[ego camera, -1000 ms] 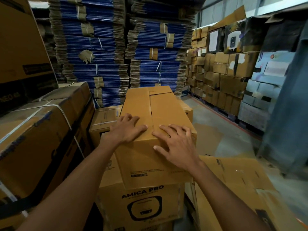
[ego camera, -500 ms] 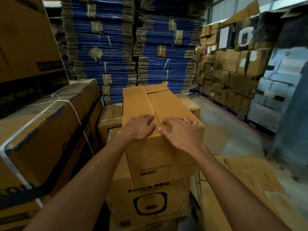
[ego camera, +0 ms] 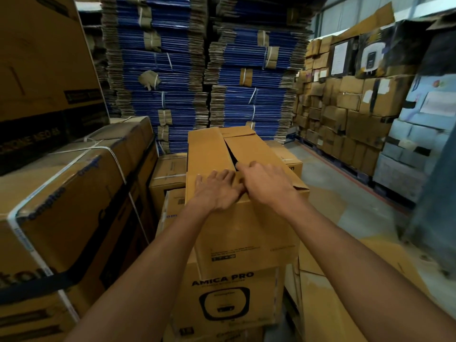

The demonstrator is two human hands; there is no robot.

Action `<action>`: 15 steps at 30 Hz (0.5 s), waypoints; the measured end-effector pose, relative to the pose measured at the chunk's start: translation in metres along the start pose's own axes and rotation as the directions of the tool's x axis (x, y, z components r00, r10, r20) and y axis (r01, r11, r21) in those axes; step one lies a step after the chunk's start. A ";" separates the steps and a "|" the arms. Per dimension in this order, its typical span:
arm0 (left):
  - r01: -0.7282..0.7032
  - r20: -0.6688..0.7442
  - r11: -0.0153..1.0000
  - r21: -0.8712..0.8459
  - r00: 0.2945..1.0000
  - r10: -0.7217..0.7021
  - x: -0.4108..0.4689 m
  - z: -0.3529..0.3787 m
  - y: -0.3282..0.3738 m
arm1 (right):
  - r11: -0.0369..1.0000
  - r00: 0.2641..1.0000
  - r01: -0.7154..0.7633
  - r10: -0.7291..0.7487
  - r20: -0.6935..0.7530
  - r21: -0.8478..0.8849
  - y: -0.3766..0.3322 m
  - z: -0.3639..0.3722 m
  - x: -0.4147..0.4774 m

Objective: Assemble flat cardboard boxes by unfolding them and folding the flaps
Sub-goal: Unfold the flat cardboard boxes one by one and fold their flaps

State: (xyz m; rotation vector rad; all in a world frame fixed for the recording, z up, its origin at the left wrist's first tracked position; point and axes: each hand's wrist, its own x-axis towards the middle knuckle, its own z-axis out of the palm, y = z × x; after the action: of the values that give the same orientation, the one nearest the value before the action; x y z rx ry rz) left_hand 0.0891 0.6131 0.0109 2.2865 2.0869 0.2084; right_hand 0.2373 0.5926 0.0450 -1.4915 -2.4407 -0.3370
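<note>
A plain brown cardboard box point(ego camera: 246, 233) stands on a printed AMICA PRO box point(ego camera: 222, 299) straight ahead of me. Its two long top flaps are folded down, the left flap point(ego camera: 207, 149) lying flat and the right flap point(ego camera: 256, 151) slightly raised. A dark gap point(ego camera: 230, 154) shows between them. My left hand point(ego camera: 217, 191) rests palm-down on the near end of the left flap, fingers reaching the seam. My right hand point(ego camera: 266, 183) has its fingers curled over the inner edge of the right flap at the seam.
Large strapped cartons point(ego camera: 61, 193) crowd my left side. Tall bundles of blue flat cardboard point(ego camera: 167, 70) rise behind the box. Flat brown cardboard sheets point(ego camera: 345, 292) lie low on my right. A wall of stacked cartons point(ego camera: 345, 107) lines the far right beyond the concrete floor point(ego camera: 333, 181).
Both hands slid together from flat on the flaps to the centre seam. The right flap's edge has lifted and a dark gap has opened between the flaps.
</note>
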 end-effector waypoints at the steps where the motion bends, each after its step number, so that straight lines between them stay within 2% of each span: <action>1: -0.005 0.012 1.000 -0.003 1.000 0.005 -0.001 0.000 0.001 | 0.997 0.998 0.048 -0.049 -0.026 -0.053 0.005 -0.002 0.000; 4: -0.061 0.030 0.998 -0.009 0.998 0.061 -0.003 -0.002 0.003 | 0.984 0.990 0.120 -0.129 -0.061 -0.132 0.023 -0.010 0.001; 8: -0.116 0.107 0.993 -0.035 0.987 0.119 0.011 -0.010 0.005 | 0.975 0.976 0.215 -0.213 0.043 -0.055 0.036 -0.015 0.003; 12: -0.117 0.158 0.974 -0.195 0.976 0.149 0.029 -0.018 0.025 | 0.985 0.984 0.173 -0.173 -0.052 0.005 0.046 -0.016 0.007; 15: -0.025 0.197 0.935 -0.355 0.975 0.101 0.044 -0.024 0.041 | 0.992 0.984 0.126 -0.122 -0.133 0.023 0.044 -0.010 0.004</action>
State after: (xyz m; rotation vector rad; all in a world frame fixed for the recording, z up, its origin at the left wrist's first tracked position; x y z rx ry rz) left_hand 0.1306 0.6511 0.0430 2.0634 1.7143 0.2970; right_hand 0.2764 0.6121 0.0584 -1.2658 -2.4277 -0.4055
